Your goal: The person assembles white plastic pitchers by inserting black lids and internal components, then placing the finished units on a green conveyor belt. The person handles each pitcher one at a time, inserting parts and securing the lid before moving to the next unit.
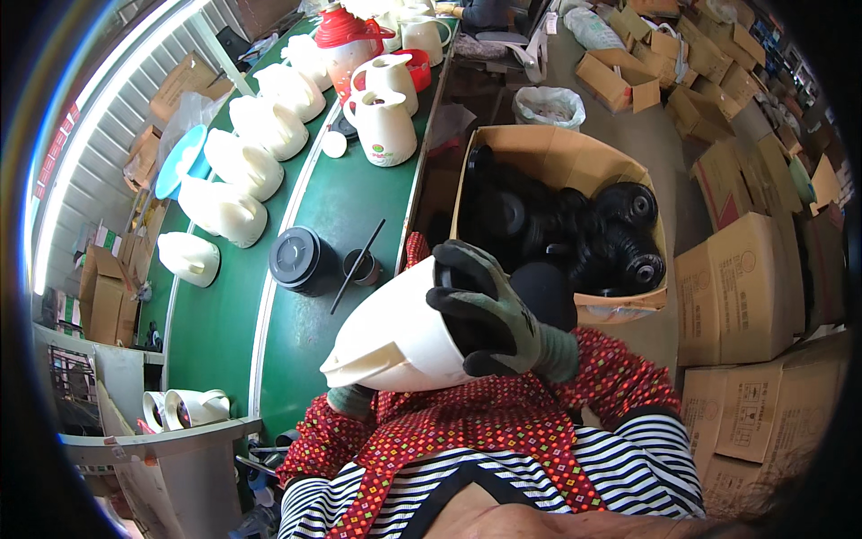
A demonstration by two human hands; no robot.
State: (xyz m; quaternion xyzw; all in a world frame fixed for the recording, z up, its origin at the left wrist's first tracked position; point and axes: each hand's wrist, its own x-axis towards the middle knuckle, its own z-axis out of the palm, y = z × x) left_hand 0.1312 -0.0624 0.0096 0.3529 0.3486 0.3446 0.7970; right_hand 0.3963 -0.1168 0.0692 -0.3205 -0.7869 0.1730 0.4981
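A white plastic jug body point(386, 332) lies tilted in front of my chest, its spout end toward the lower left. My right hand point(507, 314), in a grey-green and black glove, is closed around the dark round base part point(469, 336) at the jug's wide end. Only the cuff of my left hand point(350, 399) shows below the spout end; the jug hides its fingers. Just beyond the jug, on the green bench, are a small dark cup point(371, 272) with a thin black rod point(345, 292) leaning across it and a round black lidded tub point(300, 259).
White jug bodies point(244, 211) line the green bench's point(310, 359) left side. Finished-looking white jugs point(382, 135) and a red-topped jug point(346, 54) stand farther back. An open carton point(566, 144) of black parts sits right of the bench; a grey bin point(180, 458) stands lower left. Cartons point(736, 287) fill the right.
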